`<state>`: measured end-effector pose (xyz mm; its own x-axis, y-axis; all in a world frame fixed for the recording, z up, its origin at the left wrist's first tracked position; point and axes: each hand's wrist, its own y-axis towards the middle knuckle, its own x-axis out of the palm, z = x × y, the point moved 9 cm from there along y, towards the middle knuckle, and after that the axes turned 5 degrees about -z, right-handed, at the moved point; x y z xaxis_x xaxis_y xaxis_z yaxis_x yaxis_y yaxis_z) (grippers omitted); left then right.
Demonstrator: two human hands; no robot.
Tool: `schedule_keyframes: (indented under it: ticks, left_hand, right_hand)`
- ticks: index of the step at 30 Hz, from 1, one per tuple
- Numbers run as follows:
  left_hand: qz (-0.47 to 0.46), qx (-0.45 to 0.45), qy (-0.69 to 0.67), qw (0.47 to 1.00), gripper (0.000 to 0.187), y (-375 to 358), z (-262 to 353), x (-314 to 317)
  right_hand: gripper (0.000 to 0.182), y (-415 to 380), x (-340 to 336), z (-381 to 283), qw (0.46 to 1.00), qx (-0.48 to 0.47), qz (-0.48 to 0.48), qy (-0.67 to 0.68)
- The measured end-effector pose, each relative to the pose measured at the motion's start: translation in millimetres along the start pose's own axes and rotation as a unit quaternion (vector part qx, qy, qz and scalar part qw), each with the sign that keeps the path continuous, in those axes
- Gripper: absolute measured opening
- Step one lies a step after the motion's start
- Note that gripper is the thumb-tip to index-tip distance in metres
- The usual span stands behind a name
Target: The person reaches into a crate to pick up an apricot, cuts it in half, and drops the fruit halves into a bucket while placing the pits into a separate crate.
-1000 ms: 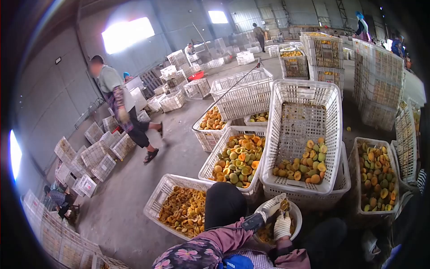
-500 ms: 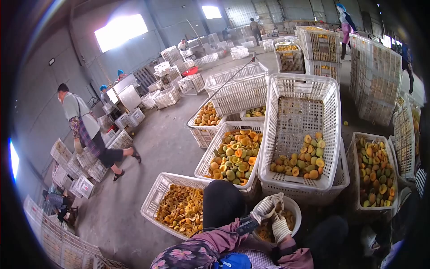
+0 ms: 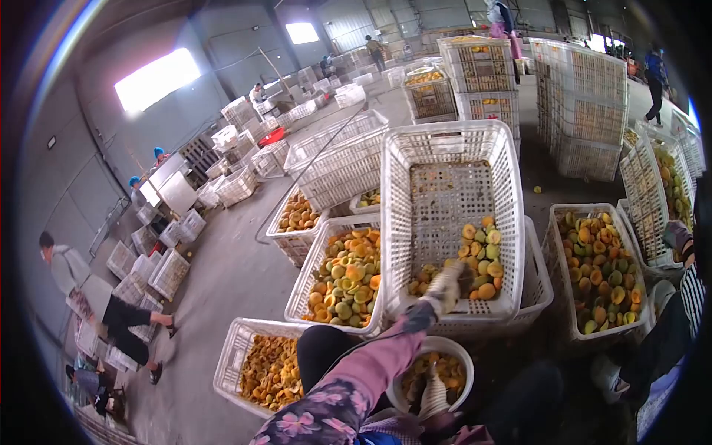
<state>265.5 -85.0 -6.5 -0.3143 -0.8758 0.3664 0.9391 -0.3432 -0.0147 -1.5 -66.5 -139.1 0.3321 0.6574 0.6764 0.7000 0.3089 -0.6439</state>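
Note:
My left hand point(image 3: 445, 289), in a whitish glove, reaches into the near end of a tilted white plastic crate point(image 3: 512, 178), over a small heap of yellow-green and orange fruit point(image 3: 482, 252) that looks like apricots. Its fingers are blurred against the fruit. Below it, my right hand point(image 3: 434, 397), in a ribbed pale glove, is over a white bucket point(image 3: 466, 363) holding orange-brown fruit pieces point(image 3: 449, 371). The right fingers are drawn together, and I cannot tell what is in them.
A crate of halved fruit point(image 3: 345, 274) and one of brownish pieces point(image 3: 271, 371) stand left. Another full crate point(image 3: 601, 274) is at right, beside a seated person's striped sleeve point(image 3: 693, 315). Stacked crates point(image 3: 582, 111) rise behind. A person point(image 3: 96, 289) walks at far left.
My left hand has left the bucket and moved up and forward into the tilted crate. My right hand stays at the bucket. The view has turned right, and the walking person has moved left in it.

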Motion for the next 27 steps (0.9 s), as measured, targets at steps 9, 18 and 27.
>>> schedule_keyframes:
  ticks: [9,18,27]
  left_hand:
    - [-0.172,-0.149,0.75,0.621,0.05,91,-144,21]
    - [-0.204,-0.152,0.651,0.715,0.045,36,-124,-86]
    - [-0.246,-0.118,0.702,0.657,0.031,16,-110,-89]
  right_hand:
    - [0.03,14,11,-36,0.97,-0.22,0.014,-0.101]
    - [0.033,-30,38,-20,0.999,-0.012,-0.033,-0.039]
    - [0.029,-32,27,-22,0.998,-0.039,0.002,-0.044]
